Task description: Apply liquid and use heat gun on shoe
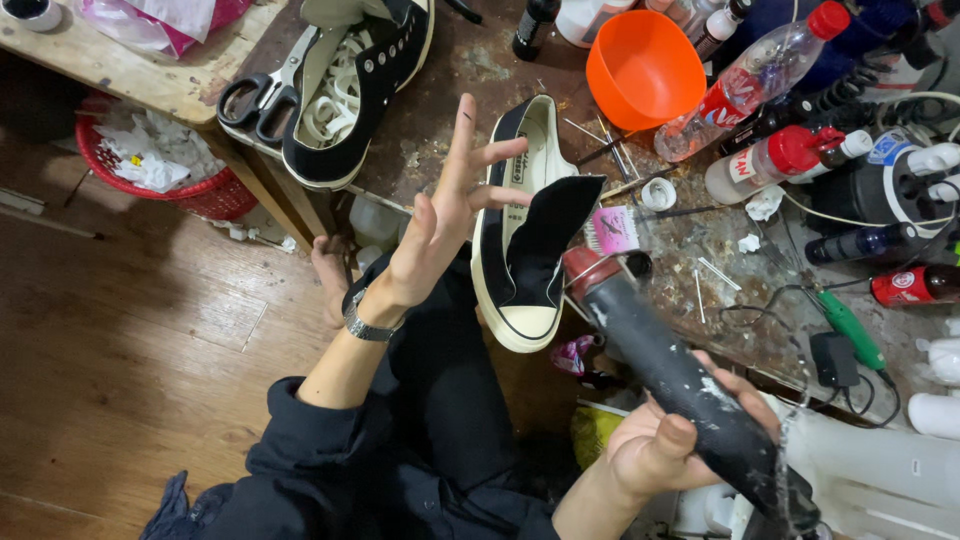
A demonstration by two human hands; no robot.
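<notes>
The left hand [445, 215] steadies a black sneaker [525, 225] — fingers spread, touching its side. The right hand [665, 445] grips a black heat gun [670, 370] — nozzle beside the tongue.

The left hand [445, 215] is reaching up and forward with its fingers spread wide and palm turned rightward, a watch circling the wrist and a dark sleeve covering the forearm. The right hand [665, 445] is curling tight in a grip, thumb up.
</notes>
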